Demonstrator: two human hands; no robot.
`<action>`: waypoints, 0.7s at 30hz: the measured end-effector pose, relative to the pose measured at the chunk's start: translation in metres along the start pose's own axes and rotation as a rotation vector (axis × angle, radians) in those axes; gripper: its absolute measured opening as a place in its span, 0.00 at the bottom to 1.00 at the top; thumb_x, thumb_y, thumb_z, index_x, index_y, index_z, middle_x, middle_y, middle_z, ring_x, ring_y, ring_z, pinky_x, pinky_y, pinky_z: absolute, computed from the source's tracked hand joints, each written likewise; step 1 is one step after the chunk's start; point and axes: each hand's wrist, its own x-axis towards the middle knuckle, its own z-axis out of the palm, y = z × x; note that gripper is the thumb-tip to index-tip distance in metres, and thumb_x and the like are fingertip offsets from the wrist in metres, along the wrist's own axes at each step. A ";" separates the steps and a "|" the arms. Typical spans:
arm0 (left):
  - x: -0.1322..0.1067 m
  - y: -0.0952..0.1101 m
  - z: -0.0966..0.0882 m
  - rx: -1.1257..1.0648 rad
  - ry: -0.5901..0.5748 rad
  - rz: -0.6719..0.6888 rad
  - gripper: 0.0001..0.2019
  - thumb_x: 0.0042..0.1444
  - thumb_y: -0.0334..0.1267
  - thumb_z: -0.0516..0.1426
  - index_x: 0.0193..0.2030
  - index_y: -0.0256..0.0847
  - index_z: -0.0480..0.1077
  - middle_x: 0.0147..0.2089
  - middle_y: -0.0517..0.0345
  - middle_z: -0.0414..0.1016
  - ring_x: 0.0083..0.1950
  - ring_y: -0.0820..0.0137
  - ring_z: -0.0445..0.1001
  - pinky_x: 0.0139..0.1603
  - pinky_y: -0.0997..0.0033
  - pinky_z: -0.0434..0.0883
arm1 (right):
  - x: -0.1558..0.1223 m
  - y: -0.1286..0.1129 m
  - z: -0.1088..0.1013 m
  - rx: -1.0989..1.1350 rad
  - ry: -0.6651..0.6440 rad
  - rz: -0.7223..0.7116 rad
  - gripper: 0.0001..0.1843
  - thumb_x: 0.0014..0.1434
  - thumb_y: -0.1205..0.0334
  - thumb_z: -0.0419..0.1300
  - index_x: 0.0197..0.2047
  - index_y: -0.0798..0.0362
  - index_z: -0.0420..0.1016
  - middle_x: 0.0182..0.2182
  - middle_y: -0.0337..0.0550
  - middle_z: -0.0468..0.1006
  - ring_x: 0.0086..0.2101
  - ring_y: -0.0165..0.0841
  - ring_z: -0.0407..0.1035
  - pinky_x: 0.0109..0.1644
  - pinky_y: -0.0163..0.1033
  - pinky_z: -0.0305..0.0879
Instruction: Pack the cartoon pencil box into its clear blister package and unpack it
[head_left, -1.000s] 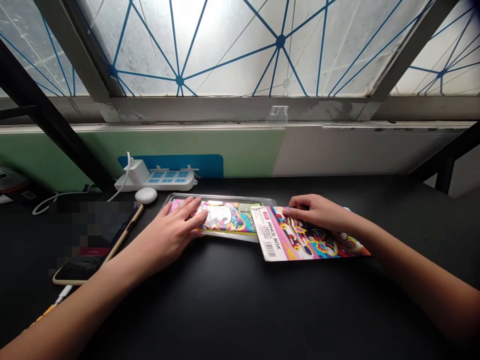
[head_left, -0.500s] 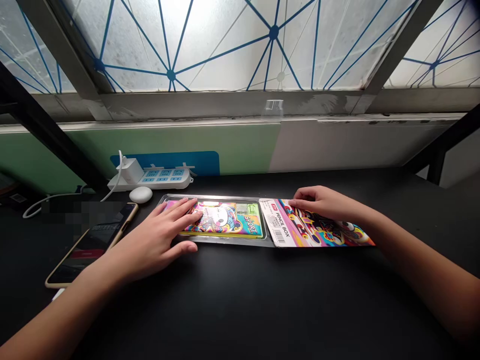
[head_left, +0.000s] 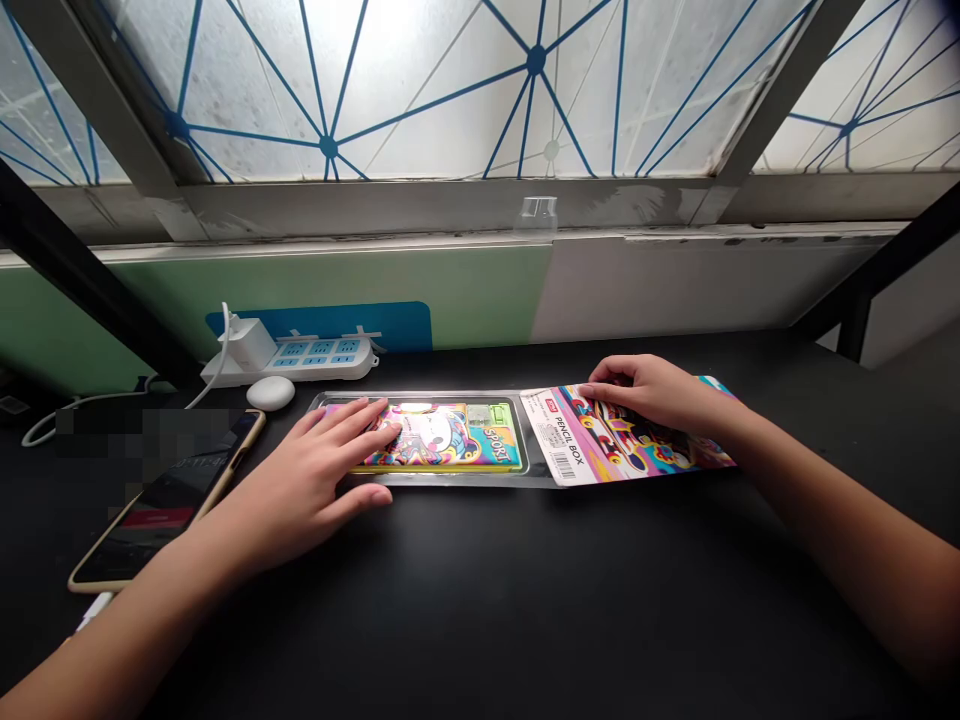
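Note:
A colourful pencil box [head_left: 457, 440] with a cartoon character and the word SPORT lies in a clear plastic tray [head_left: 450, 480] on the black table. My left hand [head_left: 322, 460] rests flat over the left part of the box, fingers stretched and thumb apart. To the right of the tray is a printed card [head_left: 559, 440] marked PENCIL BOX, with a barcode. Its left end meets or overlaps the tray's right end. My right hand [head_left: 660, 395] grips the card near its far edge, thumb on top; the other fingertips are partly hidden.
A phone [head_left: 165, 510] lies at the left, beside my left forearm. Behind it stand a small white rounded object [head_left: 271, 393] and a white power strip [head_left: 322, 358] with a plugged-in charger [head_left: 251, 345] and cable. A wall and window frame border the table's back.
The card has turned slightly, its right end swinging away from me with my right hand. My left hand keeps its place on the box. The whole view has shifted a little.

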 end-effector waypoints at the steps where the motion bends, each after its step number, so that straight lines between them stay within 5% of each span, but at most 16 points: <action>1: 0.001 0.004 0.000 0.023 0.002 0.003 0.33 0.68 0.61 0.50 0.75 0.54 0.55 0.78 0.52 0.51 0.77 0.48 0.52 0.71 0.36 0.55 | 0.000 -0.001 0.001 0.001 0.010 0.006 0.25 0.55 0.33 0.63 0.36 0.48 0.78 0.32 0.41 0.82 0.33 0.37 0.73 0.32 0.39 0.63; 17: 0.003 0.040 -0.003 -0.022 0.010 0.123 0.39 0.62 0.64 0.55 0.75 0.51 0.55 0.77 0.44 0.53 0.75 0.40 0.55 0.69 0.31 0.55 | -0.027 -0.050 0.047 -0.023 0.006 -0.058 0.23 0.65 0.38 0.53 0.36 0.48 0.74 0.34 0.42 0.81 0.34 0.38 0.72 0.35 0.40 0.62; 21: 0.001 0.044 -0.007 -0.261 0.078 0.080 0.26 0.69 0.57 0.52 0.70 0.55 0.65 0.73 0.51 0.64 0.73 0.48 0.61 0.73 0.35 0.50 | -0.032 -0.053 0.051 -0.096 -0.074 -0.119 0.24 0.66 0.37 0.51 0.37 0.48 0.74 0.36 0.43 0.80 0.34 0.38 0.71 0.35 0.41 0.61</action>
